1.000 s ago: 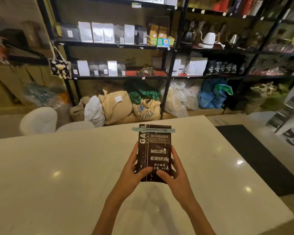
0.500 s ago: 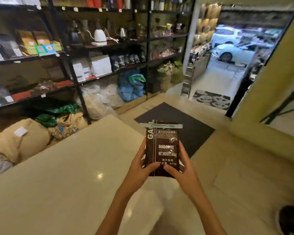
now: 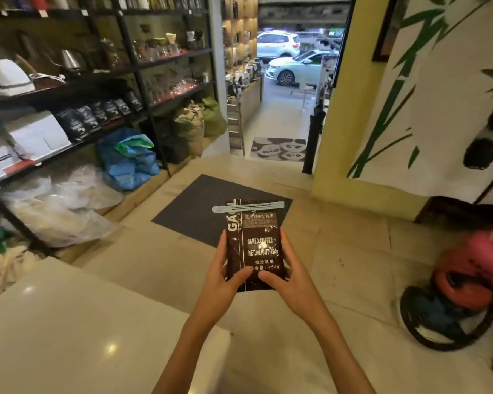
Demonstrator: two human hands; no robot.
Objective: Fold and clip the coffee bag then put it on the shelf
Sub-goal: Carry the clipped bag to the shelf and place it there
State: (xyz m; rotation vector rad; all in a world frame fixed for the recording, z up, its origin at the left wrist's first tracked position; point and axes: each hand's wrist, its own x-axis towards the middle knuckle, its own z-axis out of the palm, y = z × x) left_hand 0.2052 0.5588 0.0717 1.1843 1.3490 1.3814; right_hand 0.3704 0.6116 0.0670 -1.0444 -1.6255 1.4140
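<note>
1. You hold the coffee bag (image 3: 253, 245) upright in front of you, printed face toward you, above the tiled floor just past the desk (image 3: 69, 331) corner. It rests on nothing.
2. Its top is already folded down, and a pale bag clip (image 3: 248, 207) runs straight across the fold, well above your grip. Judging by that, folding and clipping are done and only shelving is left.
3. Your left hand (image 3: 225, 280) clasps the bag's lower left edge, thumb pressed on the front. Your right hand (image 3: 289, 282) mirrors it on the lower right. Both are clenched on the bag, fingers wrapped behind it out of sight.
4. Gripping low with two hands probably supports the weight from beneath and keeps pressure off the clip, so the fold stays shut.
5. The black metal shelf (image 3: 165, 95) stands up and to the left of your grip, well apart. Similar dark bags (image 3: 97, 118) are lined up on a lower tier, a likely spot.
6. An open doorway (image 3: 291, 81) lies straight beyond your grip, so you likely need to turn left.
</note>
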